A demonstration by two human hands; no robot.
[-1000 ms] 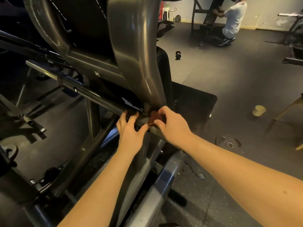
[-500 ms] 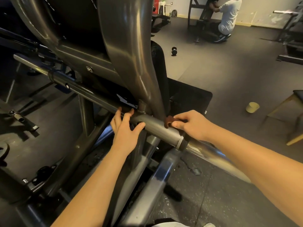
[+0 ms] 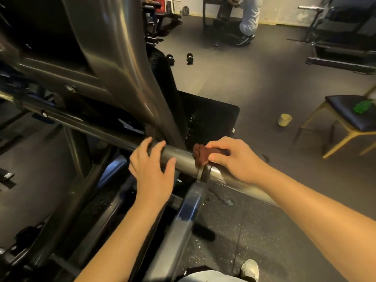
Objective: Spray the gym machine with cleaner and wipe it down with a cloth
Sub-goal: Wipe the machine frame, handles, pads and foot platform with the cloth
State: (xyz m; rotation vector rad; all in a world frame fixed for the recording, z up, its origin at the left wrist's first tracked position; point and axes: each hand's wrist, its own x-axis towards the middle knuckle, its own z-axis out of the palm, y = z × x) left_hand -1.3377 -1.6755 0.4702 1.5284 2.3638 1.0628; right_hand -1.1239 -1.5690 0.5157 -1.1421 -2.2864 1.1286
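A large grey steel gym machine (image 3: 114, 64) fills the left half of the view, with a round horizontal bar (image 3: 183, 157) crossing toward me. My right hand (image 3: 236, 159) grips a small bunched brown cloth (image 3: 201, 153) and holds it against the top of the bar, just before a metal collar. My left hand (image 3: 151, 167) rests on the same bar to the left, fingers spread and thumb stretched along the tube. A green spray bottle (image 3: 363, 106) lies on a stool at the right edge.
A gold-legged stool (image 3: 345, 119) with a dark seat stands at right, a paper cup (image 3: 284, 119) on the floor beside it. Two dumbbells (image 3: 180, 58) lie on the rubber floor behind. A person (image 3: 247, 19) crouches at the far wall. My shoe (image 3: 250, 269) shows below.
My right hand has slid the cloth along the bar from the upright's base toward me, to the collar. My left hand stayed on the bar. The view tilted down.
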